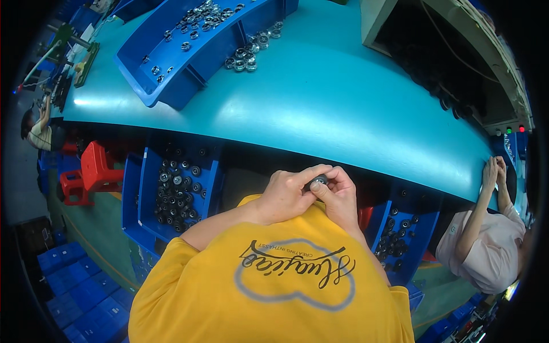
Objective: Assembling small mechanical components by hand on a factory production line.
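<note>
Both of my hands meet in front of my chest, just off the near edge of the turquoise table. Between them is a small black round part (318, 181) with a shiny face. My left hand (287, 195) pinches it from one side, its fingers curled. On the other side, my right hand (338, 197) grips the same part with thumb and fingers. The fingers cover much of it, so its exact kind cannot be told. Similar black round parts (177, 191) fill a blue bin (150, 191) to my left, and more black parts (394, 237) lie in another blue bin (419, 243) to my right.
A large blue tray (177, 86) with shiny round parts stands on the turquoise table (297, 108); several clear round pieces (246, 57) lie beside it. A dark-mouthed machine (372, 26) is at the far right. Red stools (100, 168) stand left. Co-workers sit at both sides.
</note>
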A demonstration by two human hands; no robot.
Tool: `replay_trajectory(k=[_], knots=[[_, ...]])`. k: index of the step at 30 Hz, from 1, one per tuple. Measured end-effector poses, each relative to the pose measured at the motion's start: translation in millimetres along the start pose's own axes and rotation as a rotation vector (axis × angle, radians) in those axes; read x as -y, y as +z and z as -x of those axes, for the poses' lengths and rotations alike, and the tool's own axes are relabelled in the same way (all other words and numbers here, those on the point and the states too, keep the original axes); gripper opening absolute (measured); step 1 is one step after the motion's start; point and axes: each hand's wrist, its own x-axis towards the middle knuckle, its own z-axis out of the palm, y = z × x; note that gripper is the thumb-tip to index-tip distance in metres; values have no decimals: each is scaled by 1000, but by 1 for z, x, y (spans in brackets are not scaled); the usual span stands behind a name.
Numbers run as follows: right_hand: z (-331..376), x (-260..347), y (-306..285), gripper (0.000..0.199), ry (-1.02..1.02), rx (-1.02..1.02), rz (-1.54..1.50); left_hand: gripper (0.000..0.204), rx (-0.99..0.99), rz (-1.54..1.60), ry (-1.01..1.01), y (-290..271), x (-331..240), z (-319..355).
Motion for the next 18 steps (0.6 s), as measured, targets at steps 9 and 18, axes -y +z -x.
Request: replay_trajectory(k=[9,18], knots=[[-11,-13,-6,21,81,47,-193,52,-56,-188,51,0,-6,-3],[-5,-8,-4,18,147,23,-134,49,60,116,-243,-3,-3,0]])
